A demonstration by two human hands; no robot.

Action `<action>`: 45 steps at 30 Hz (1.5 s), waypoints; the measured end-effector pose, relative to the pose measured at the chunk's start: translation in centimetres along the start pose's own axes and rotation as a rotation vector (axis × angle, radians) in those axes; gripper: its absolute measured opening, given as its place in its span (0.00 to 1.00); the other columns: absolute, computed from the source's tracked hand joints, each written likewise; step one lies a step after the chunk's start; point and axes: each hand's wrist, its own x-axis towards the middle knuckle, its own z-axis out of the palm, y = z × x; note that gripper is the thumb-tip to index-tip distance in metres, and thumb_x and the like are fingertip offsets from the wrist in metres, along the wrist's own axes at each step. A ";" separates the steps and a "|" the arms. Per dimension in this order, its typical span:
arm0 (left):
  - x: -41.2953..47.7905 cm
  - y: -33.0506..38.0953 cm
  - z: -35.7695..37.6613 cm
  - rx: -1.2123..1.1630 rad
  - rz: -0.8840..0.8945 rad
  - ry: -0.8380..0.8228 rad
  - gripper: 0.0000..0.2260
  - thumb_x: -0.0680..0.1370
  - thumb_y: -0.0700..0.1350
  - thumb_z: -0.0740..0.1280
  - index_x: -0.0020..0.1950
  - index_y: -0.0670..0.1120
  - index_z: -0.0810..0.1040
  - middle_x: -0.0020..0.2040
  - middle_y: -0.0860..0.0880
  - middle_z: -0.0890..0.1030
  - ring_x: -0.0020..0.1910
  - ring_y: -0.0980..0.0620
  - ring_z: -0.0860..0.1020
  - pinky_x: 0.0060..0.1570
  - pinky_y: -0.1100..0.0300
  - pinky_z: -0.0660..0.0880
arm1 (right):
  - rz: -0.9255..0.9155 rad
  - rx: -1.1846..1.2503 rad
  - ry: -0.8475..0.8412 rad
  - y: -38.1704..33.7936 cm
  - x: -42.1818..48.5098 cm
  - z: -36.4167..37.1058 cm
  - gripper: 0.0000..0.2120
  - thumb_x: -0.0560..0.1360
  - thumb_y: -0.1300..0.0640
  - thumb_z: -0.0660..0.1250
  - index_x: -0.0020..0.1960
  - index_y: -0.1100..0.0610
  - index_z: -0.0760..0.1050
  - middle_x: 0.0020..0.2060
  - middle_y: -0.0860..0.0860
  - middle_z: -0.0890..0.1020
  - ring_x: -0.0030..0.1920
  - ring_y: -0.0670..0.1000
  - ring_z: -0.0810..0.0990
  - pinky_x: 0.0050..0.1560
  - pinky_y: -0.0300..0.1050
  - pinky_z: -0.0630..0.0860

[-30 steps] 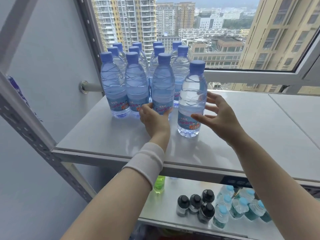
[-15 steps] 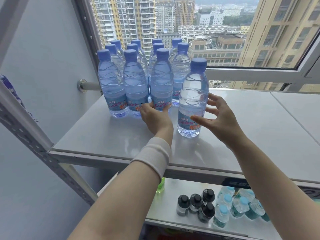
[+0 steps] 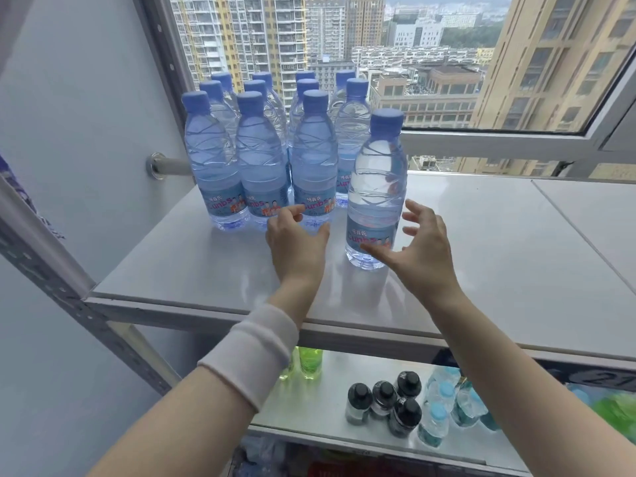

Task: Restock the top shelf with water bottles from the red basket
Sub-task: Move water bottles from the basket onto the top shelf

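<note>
front water bottle [image 3: 376,187] at top shelf [image 3: 481,270] front edge: label read "Cunbs" | bottles behind [image 3: 261,160]: same label, partly readable | Chinese characters above too small to read

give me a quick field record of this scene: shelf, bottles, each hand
top shelf: grey, holds upright water bottles with blue caps
bottle group: packed rows at back left
front bottle: upright, apart to the right of the group
left hand: open, at base of the group's front row
right hand: open, fingers spread beside front bottle, not gripping
lower shelf: small black-capped, blue-capped, green bottles
</note>
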 end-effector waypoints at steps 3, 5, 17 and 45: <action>-0.9 -0.3 -2.4 0.181 0.197 -0.056 0.19 0.72 0.44 0.71 0.61 0.43 0.73 0.58 0.44 0.75 0.59 0.44 0.71 0.62 0.54 0.65 | 0.021 -0.017 0.019 0.4 -0.1 0.8 0.41 0.60 0.49 0.79 0.67 0.58 0.65 0.57 0.54 0.72 0.55 0.52 0.75 0.56 0.52 0.76; -1.1 -0.4 -3.6 0.346 0.309 -0.168 0.20 0.73 0.46 0.70 0.63 0.43 0.72 0.60 0.43 0.74 0.62 0.43 0.70 0.62 0.55 0.63 | 0.023 0.002 0.007 0.5 0.1 1.3 0.36 0.62 0.51 0.78 0.65 0.57 0.67 0.55 0.52 0.73 0.54 0.53 0.76 0.54 0.55 0.76; -1.6 -0.5 -7.0 0.710 0.634 -0.273 0.18 0.69 0.47 0.73 0.56 0.42 0.78 0.52 0.42 0.80 0.53 0.39 0.77 0.52 0.50 0.73 | -0.013 0.003 -0.029 0.8 4.5 3.1 0.30 0.70 0.60 0.73 0.68 0.61 0.66 0.61 0.59 0.71 0.56 0.54 0.77 0.58 0.41 0.71; -1.0 -0.7 -8.4 0.704 0.533 -0.429 0.21 0.76 0.52 0.64 0.67 0.47 0.70 0.64 0.47 0.73 0.64 0.47 0.69 0.63 0.56 0.62 | 0.054 -0.013 -0.053 1.0 6.9 4.6 0.30 0.71 0.58 0.70 0.70 0.58 0.63 0.63 0.55 0.75 0.63 0.53 0.74 0.62 0.45 0.71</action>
